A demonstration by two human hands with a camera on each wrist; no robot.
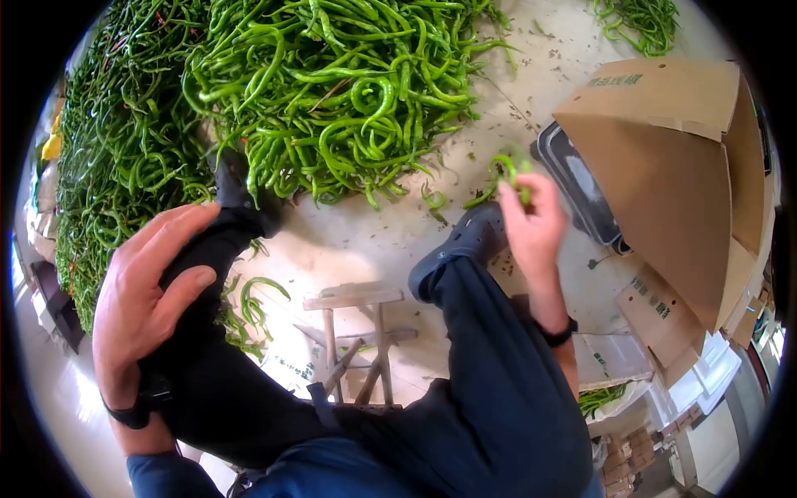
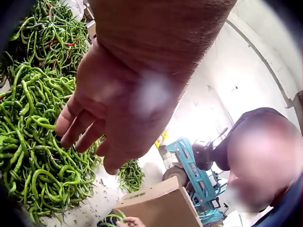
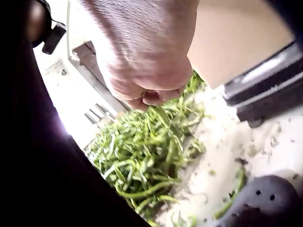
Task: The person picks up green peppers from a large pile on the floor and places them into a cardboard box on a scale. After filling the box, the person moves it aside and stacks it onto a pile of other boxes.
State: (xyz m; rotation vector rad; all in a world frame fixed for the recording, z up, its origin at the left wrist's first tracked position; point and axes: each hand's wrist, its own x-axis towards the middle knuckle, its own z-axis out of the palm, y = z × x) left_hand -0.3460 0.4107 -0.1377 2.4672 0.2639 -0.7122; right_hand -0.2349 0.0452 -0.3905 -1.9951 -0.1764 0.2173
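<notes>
My right hand (image 1: 538,224) pinches long green chili peppers (image 1: 505,166) between thumb and fingers, above the floor beside my right shoe. In the right wrist view its fingers curl inward, and a green pepper (image 3: 161,116) shows below them. My left hand (image 1: 154,282) is over my left knee with fingers extended and thumb spread, holding nothing; the left wrist view shows its palm (image 2: 113,104). Ahead of my feet lies a large heap of bright green chili peppers (image 1: 349,91). A darker heap of peppers (image 1: 124,166), with a few red ones, spreads along the left.
An open cardboard box (image 1: 656,183) stands at the right, against a black plastic tray (image 1: 581,187). A wooden stool (image 1: 353,300) is between my legs. Loose peppers (image 1: 253,305) lie near my left leg, and a smaller pepper pile (image 1: 639,25) at the far right.
</notes>
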